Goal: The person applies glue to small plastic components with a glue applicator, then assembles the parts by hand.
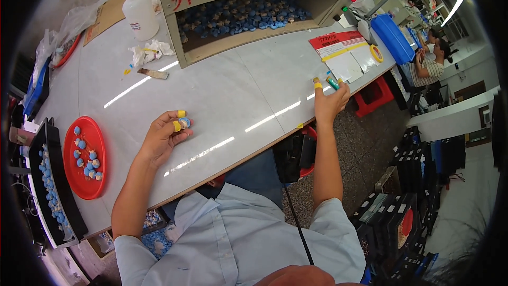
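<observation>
My left hand (pixel 165 135) is closed around a small blue-and-pale figure piece (pixel 184 123), pinched at its fingertips above the table. Yellow tape wraps the tips of its thumb and a finger. Farther right, near the table edge, my right hand (pixel 332 103) has its fingers curled by a small green tube (pixel 332 82), which appears to sit in its grip; the thumb stands apart from it. Yellow tape also covers its thumb and a fingertip. To the left, a red round tray (pixel 84 190) bears several similar blue pieces (pixel 92 155).
A box-like shelf (pixel 182 53) full of blue pieces stands at the back. A black tray (pixel 74 222) of pieces lies far left. Also there: a white bottle (pixel 142 16), crumpled tissue (pixel 151 52), papers (pixel 344 66), a tape roll (pixel 376 53) and a red stool (pixel 374 98).
</observation>
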Available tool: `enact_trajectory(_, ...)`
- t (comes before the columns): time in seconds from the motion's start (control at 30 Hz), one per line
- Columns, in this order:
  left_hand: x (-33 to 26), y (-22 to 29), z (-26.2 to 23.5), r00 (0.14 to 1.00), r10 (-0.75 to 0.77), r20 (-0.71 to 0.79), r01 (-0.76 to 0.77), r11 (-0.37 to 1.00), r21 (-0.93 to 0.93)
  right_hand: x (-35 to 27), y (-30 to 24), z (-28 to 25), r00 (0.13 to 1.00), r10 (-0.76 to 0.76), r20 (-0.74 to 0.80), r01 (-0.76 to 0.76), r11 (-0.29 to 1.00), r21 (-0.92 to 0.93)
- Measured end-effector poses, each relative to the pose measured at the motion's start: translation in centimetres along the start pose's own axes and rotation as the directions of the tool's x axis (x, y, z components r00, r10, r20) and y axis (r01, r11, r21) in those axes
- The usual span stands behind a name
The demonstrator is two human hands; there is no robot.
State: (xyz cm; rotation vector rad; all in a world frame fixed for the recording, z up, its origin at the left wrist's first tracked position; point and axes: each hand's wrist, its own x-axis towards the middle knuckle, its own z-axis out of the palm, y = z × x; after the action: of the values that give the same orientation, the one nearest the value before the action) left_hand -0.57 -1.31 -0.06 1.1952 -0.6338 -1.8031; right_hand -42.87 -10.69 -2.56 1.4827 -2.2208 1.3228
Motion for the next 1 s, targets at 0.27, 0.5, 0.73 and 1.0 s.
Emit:
enact_trajectory(0.27,-1.4,0.6,0.3,0.997,0.066,-0.033,-0.067,0.998,-0.01,0.3,-3.6,3.3,0.943,-0.108,0.316,-0.062,0.874,0.482)
enact_trajectory(0.5,-0.5,0.0,-0.4,0.999,0.023,0.044,-0.028,0.993,0.118,-10.3,-14.6,0.7,0.625,-0.617,0.477,-0.005,0.608,0.794)
enact_trajectory(0.73,-0.5,-0.4,-1.0,0.985,0.043,0.169,-0.074,0.981,0.178,-13.7,-16.1,0.6,0.56,-0.778,0.285,0.099,0.405,0.909)
enact_trajectory(1.0,-0.2,-1.0,-1.2,0.983,0.036,0.181,-0.075,0.974,0.215,-14.3,-15.6,0.8,0.572,-0.796,0.199,0.158,0.345,0.925)
